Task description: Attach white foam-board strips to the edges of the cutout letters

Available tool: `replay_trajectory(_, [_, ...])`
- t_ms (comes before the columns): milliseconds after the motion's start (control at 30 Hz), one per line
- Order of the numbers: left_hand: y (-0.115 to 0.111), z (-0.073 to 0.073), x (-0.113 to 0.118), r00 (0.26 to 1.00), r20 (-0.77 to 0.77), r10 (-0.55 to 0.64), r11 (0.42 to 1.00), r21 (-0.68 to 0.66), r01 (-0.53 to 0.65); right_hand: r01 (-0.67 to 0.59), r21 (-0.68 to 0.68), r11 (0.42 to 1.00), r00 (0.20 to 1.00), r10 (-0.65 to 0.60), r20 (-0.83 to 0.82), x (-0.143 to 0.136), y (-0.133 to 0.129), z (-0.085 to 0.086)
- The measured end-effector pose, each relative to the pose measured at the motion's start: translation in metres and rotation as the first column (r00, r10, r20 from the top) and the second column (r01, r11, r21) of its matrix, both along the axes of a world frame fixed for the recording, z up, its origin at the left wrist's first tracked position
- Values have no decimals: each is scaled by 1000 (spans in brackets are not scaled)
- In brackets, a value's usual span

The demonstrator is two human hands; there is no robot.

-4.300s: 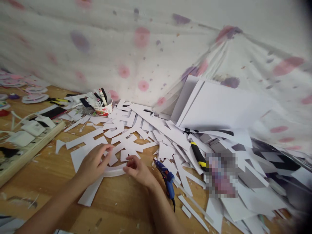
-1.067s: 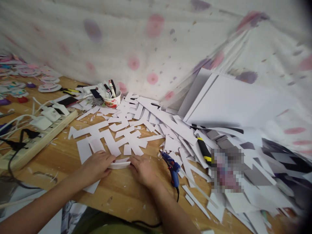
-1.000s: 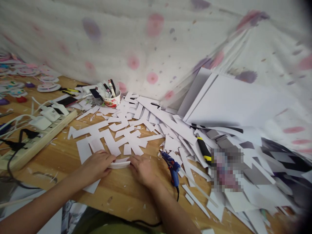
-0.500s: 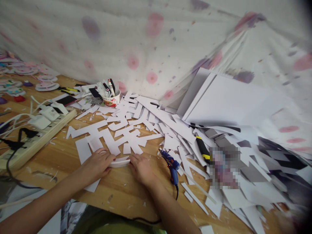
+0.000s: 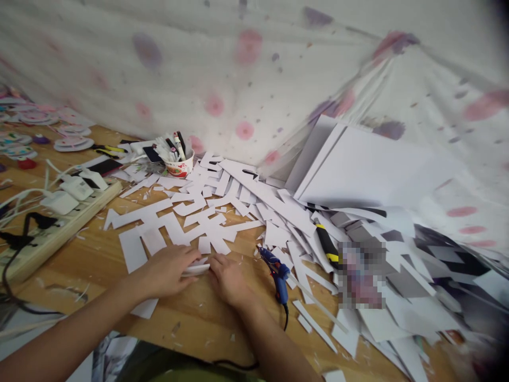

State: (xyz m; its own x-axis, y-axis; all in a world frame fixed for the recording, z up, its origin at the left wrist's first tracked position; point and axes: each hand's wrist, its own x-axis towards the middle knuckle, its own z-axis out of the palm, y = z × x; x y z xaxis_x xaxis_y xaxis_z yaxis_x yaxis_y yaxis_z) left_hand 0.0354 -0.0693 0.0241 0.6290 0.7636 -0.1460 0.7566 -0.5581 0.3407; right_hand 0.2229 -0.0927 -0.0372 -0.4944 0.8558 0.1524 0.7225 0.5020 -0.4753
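Observation:
A small curved white strip (image 5: 198,269), apparently card or foam board, lies between my two hands just above the wooden table. My left hand (image 5: 172,271) has its fingers closed over the strip's left end. At the other end, the curled fingers of my right hand (image 5: 227,277) pinch the strip's tip. Just beyond my hands lie flat white cut-out character shapes (image 5: 212,229). To the right of my right hand rests a blue glue gun (image 5: 277,270) with a glue stick out of its back and a small red light on it.
A power strip (image 5: 67,225) with plugs and cables stands at left. Behind are a paper cup of pens (image 5: 178,164) and a patterned curtain (image 5: 191,69). White scraps, a yellow-black cutter (image 5: 327,245) and leaning white boards (image 5: 366,164) fill the right.
My left hand has slid right along the strip, covering more of it and coming closer to my right hand. The view has shifted slightly.

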Motion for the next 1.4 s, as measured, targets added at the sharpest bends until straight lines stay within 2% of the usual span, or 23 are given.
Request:
replay_trajectory(200, [12,-14,-1,997,-49,54,998,31,-53,105,14,994,988,-103,-116,-2,3,-1])
replay_trajectory(400, [23,-14,11,991,-109,79,996,48,-74,253,-61,966,942,-260,-214,6,9,-1])
replay_trajectory(500, [27,-14,20,984,-149,99,992,93,-86,289,-128,949,903,-314,-294,23,-6,8])
replay_trajectory(600, [30,-15,27,978,-177,105,987,138,-81,238,-259,936,891,-317,-325,53,-37,19])
replay_trajectory(667, [32,-17,31,977,-184,105,986,144,-79,266,-405,875,884,-389,-260,80,-60,22])
replay_trajectory(733, [33,-19,35,978,-181,108,986,144,-82,362,-498,788,888,-453,-72,110,-80,20])
replay_trajectory(767, [34,-20,36,978,-179,109,986,144,-84,420,-503,755,875,-484,4,124,-87,18])
replay_trajectory(833, [35,-22,39,978,-173,113,985,152,-87,572,-421,704,799,-593,94,146,-95,11])
replay_trajectory(900, [36,-22,40,978,-166,124,983,157,-98,683,-272,678,712,-700,44,156,-93,5])
replay_trajectory(967, [37,-20,40,979,-160,126,984,146,-103,707,-145,692,691,-720,-66,153,-85,-1])
replay_trajectory(1033, [38,-18,38,984,-144,104,989,116,-88,681,-55,731,719,-681,-141,141,-74,-5])
replay_trajectory(1100, [37,-15,34,991,-113,65,995,76,-56,666,-18,746,733,-659,-166,127,-63,-8])
replay_trajectory(1167, [35,-13,28,996,-82,44,997,67,-39,673,-39,739,721,-667,-189,117,-55,-10])
replay_trajectory(1267, [32,-15,19,996,-74,46,992,123,-37,671,-122,731,687,-675,-269,112,-50,-10])
replay_trajectory(1400, [28,-22,12,988,-141,64,982,182,-38,533,-241,811,709,-583,-396,107,-53,-5])
